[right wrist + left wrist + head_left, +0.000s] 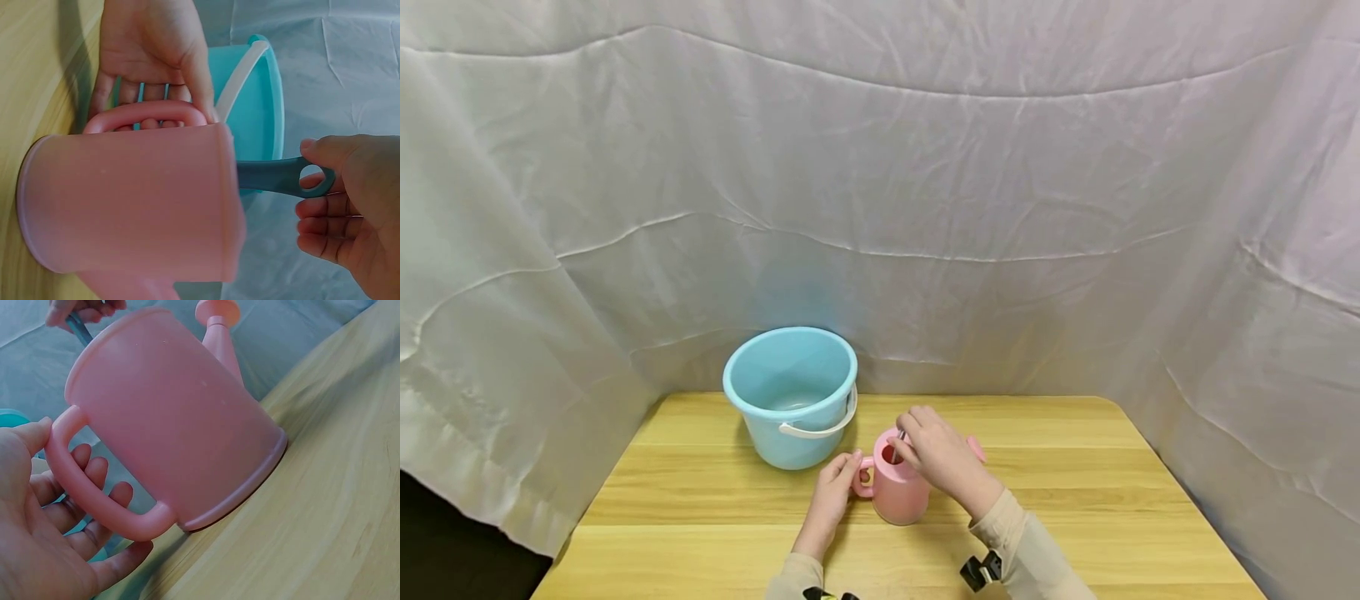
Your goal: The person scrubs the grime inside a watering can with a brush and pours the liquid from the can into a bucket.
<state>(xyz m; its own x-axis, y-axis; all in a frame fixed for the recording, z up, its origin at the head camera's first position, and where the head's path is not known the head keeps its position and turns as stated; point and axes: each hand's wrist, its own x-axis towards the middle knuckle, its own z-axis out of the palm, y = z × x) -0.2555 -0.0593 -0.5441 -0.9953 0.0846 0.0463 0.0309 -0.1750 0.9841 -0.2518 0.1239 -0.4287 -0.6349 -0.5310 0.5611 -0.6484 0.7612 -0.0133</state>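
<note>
A pink watering can (901, 498) stands upright on the table. My left hand (831, 500) holds its looped handle (106, 509), fingers passing behind the loop and thumb at its upper end. Above the can's round top opening, my right hand (946, 458) pinches the end of a dark grey-green tool handle (265, 175) with a hole in its tip. The tool's lower part is hidden inside the can, so its kind cannot be told. The can's spout with its round head (217, 311) points away from my left hand.
A light blue bucket (793, 442) with a white carrying handle (820, 432) stands behind and left of the can, close to the back curtain. Pale grey curtain (925, 208) encloses the wooden table (1075, 500) at the back and sides.
</note>
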